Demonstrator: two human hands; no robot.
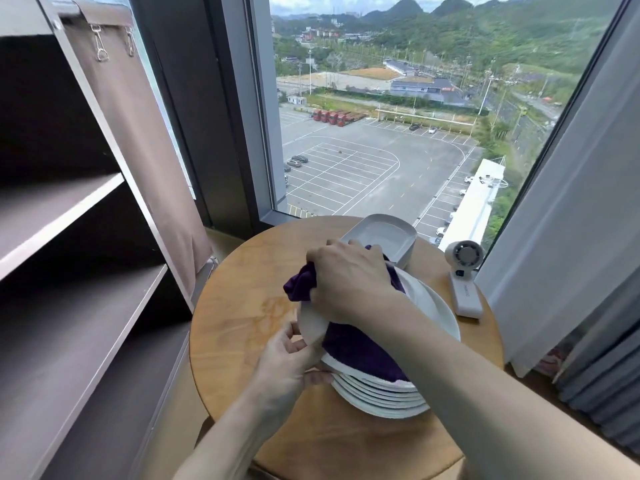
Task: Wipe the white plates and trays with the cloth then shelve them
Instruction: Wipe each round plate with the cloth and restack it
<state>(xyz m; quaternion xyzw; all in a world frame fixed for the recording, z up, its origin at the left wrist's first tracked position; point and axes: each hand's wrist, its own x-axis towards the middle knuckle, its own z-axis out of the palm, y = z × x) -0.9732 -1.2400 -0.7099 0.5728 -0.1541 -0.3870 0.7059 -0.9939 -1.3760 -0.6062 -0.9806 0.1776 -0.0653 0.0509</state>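
Observation:
A stack of several round white plates sits on a round wooden table. The top plate is tilted up off the stack. My left hand grips its near left rim. My right hand clutches a purple cloth and presses it onto the plate's face; the cloth hangs down over the stack. Behind the plates stands a stack of rectangular white trays.
An empty dark shelf unit with several shelves stands at the left, close to the table. A small white handheld fan lies at the table's right edge. A window is behind and a grey curtain hangs at the right.

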